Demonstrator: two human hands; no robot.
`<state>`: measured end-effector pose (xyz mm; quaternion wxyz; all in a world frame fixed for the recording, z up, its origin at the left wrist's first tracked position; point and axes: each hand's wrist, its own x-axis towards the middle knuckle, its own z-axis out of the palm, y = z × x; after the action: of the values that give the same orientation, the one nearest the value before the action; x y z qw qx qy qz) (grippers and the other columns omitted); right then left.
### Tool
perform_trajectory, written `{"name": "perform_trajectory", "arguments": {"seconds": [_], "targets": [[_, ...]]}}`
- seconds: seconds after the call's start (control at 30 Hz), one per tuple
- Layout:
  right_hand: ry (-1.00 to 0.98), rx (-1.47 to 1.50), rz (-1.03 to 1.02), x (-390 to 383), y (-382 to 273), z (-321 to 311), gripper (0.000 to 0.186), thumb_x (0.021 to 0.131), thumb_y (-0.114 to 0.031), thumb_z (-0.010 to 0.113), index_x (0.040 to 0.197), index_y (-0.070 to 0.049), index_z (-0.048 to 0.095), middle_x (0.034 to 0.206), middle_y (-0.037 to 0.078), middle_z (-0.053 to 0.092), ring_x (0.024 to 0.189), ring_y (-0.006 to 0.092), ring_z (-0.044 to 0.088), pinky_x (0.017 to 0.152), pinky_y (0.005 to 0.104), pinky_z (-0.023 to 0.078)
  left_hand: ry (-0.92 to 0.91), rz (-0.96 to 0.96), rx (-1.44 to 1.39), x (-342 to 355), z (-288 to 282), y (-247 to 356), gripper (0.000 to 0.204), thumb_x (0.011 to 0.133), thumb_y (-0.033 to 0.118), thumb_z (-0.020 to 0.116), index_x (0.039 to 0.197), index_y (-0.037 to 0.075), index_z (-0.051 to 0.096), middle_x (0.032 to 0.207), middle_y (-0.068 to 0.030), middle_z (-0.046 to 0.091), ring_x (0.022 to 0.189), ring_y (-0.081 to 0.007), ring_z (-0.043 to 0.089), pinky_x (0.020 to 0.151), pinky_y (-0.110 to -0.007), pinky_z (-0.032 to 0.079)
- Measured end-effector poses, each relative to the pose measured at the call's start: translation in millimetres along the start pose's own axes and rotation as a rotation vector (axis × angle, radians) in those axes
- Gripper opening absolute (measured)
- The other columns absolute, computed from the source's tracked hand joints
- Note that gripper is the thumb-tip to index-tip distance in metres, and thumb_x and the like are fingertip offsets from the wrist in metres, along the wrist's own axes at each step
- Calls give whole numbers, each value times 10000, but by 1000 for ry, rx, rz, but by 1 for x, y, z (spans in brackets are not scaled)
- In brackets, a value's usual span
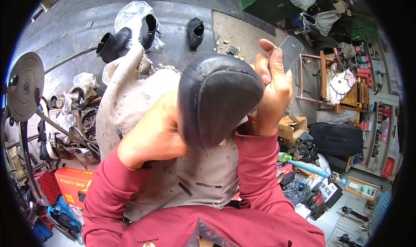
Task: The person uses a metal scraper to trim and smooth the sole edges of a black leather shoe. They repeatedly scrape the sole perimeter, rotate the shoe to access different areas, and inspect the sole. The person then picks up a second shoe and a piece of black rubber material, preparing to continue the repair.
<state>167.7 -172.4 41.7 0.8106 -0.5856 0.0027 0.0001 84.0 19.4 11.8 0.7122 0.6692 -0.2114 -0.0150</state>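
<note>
A black shoe (221, 102) is held up in front of me, its rounded end toward the camera, with a seam line and a worn spot along its upper edge. My left hand (151, 132) is closed around its left side; the fingertips are hidden behind it. Just right of the shoe, my right hand (273, 84) is closed, pinching a flat grey plate (289, 52) with a hole near its outer end between thumb and fingers. A stained beige cloth (169, 177) covers my lap under the shoe, with a few dark scraps on it.
Black shoes (196, 32) and a plastic bag (133, 15) stand on the floor ahead. A round metal disc on a stand (27, 87) is at left, above an orange-red box (73, 184). Cartons (292, 126), a black case (337, 138) and a wooden folding chair (323, 78) crowd the right.
</note>
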Motion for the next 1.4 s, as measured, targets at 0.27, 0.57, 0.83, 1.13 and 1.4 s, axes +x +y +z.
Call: {"name": "perform_trajectory", "arguments": {"seconds": [0.27,0.57,0.83,1.13,1.4], "targets": [[12,-26,42,-1,4,2,367,1102,-315,459,1194,28,552,645,-41,348,471,49,301,419,233,285,21,45,-27,2,1,-3,318,748,50,864,1023,21,706,1022,-98,720,918,-176,663,823,-334,532],[1,-97,-184,-12,-1,8,372,1094,-332,483,1164,23,565,639,-44,356,472,34,280,413,238,244,39,2,70,5,1,-1,413,731,102,911,1071,11,695,1036,-87,712,923,-175,638,848,-337,528],[34,-66,-232,-16,1,5,325,1095,-291,481,1118,20,574,629,-42,343,472,39,278,414,242,240,51,-16,80,5,3,1,590,730,135,929,1230,14,641,1174,-81,675,1043,-174,606,933,-333,498],[127,-75,-282,-24,5,8,289,1094,-258,479,1074,13,576,623,-40,339,465,43,292,401,238,256,41,-37,68,3,4,0,627,729,136,933,1267,26,632,1196,-72,671,1067,-161,601,945,-324,496],[198,-80,-294,-30,6,12,278,1092,-255,486,1060,3,582,617,-49,330,460,34,297,400,230,250,2,-157,154,-3,2,0,640,793,445,831,1335,151,660,1362,-82,633,1265,-321,554,1087,-437,400]]}}
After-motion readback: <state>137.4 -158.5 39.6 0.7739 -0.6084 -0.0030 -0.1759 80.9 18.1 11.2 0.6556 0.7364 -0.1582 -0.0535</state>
